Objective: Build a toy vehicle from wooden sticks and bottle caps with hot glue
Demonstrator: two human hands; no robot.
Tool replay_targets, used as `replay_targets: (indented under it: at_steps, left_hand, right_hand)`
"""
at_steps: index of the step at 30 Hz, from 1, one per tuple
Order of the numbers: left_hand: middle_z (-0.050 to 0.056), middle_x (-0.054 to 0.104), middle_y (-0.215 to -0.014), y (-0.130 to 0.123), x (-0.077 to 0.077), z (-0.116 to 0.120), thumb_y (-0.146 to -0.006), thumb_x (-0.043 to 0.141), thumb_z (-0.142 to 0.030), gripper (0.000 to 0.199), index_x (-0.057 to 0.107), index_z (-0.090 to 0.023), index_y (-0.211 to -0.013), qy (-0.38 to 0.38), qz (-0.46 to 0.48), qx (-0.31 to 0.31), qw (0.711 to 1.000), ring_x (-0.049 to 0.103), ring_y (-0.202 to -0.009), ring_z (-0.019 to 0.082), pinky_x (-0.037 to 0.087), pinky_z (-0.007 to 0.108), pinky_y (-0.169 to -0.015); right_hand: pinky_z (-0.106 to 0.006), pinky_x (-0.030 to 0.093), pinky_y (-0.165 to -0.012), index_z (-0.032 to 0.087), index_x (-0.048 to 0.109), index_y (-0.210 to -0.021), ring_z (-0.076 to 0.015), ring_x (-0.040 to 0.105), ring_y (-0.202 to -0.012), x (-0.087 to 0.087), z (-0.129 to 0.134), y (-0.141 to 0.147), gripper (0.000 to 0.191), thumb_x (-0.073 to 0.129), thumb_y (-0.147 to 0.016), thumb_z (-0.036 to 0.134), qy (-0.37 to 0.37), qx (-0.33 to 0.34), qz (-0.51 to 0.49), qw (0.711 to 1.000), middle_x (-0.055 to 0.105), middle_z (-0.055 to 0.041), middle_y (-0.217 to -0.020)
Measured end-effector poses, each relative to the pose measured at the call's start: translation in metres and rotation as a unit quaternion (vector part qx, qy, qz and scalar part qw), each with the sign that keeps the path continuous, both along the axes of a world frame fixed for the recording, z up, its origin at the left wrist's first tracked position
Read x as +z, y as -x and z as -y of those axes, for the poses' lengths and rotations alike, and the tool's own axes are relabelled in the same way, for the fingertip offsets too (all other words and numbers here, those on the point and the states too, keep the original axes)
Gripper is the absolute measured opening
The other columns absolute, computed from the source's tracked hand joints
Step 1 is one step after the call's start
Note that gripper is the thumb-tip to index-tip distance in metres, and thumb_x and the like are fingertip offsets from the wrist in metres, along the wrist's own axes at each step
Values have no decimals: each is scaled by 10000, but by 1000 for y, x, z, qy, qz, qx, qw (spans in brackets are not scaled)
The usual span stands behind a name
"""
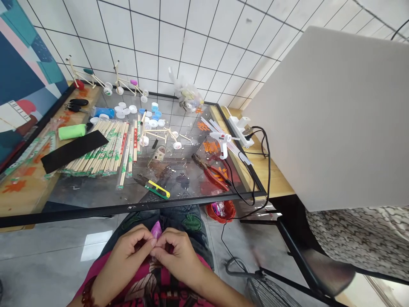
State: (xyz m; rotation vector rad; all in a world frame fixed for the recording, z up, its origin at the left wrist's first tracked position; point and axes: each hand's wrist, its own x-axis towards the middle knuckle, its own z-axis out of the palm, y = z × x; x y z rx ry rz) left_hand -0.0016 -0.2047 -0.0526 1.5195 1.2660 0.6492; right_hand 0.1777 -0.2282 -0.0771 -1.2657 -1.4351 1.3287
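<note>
Over my lap, below the table edge, both hands meet at a small, soft-looking purple packet [156, 230]. Its pointed end sticks up between my fingers and the lower part is hidden. My left hand [136, 246] pinches it from the left with thumb and forefinger. From the other side my right hand [179, 253] pinches it too, the thumbs nearly touching. On the glass tabletop [105, 194] ahead lie yellow-green thread snips [155, 189], red-handled pliers [212, 172] and a small stick-built tricycle [161, 135] with white bottle-cap wheels.
Many wrapped chopsticks [99, 149] lie left, with a black strip [75, 151] and a green packet [72, 131] on them. A white glue gun [223, 143] sits right, its cable hanging over the edge by a power strip [241, 130]. A red basket [221, 211] stands below.
</note>
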Motion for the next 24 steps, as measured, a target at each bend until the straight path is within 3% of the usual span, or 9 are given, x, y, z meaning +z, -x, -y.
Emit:
replay_targets:
  at_steps: [5,8,11,15,24]
  left_hand:
    - [19,612,-670,-1,2,1,-915,628,-438,372,645,-203,-627,-1,16,7,1000,588,-651,163,473,234,-632]
    - [17,609,-670,-4,3,2,-923,618,-396,352,636,-201,-631,-14,15,8,1000,596,-639,156,477,227,-616]
    - [6,596,-651,-9,3,3,-895,611,-283,296,599,-201,-611,-77,-5,9,997,587,-608,138,451,208,-575]
    - [-14,573,-632,-16,7,3,-830,580,-143,238,542,-200,-602,-166,-34,14,985,561,-577,110,413,184,-543]
    - [-13,608,-665,-17,15,-1,-862,566,-118,243,579,-199,-633,-130,17,2,991,584,-636,111,453,187,-614]
  right_hand:
    - [-234,456,-628,184,733,-684,-115,583,-639,-4,-1,-5,363,816,-843,500,38,7,-63,997,665,2,-687]
    - [-237,447,-618,181,708,-650,-109,550,-616,-6,-2,-6,442,819,-815,575,81,-7,-107,991,638,11,-665]
    - [-240,440,-628,183,692,-629,-112,545,-626,-6,-1,-5,396,827,-819,503,84,-29,-114,989,615,15,-657]
    - [-249,426,-628,190,701,-642,-123,558,-641,-3,1,-3,254,775,-849,317,10,-53,-77,996,617,6,-663]
    - [-254,428,-619,196,660,-631,-122,534,-630,9,0,-7,244,739,-839,297,31,-74,-87,993,599,14,-659]
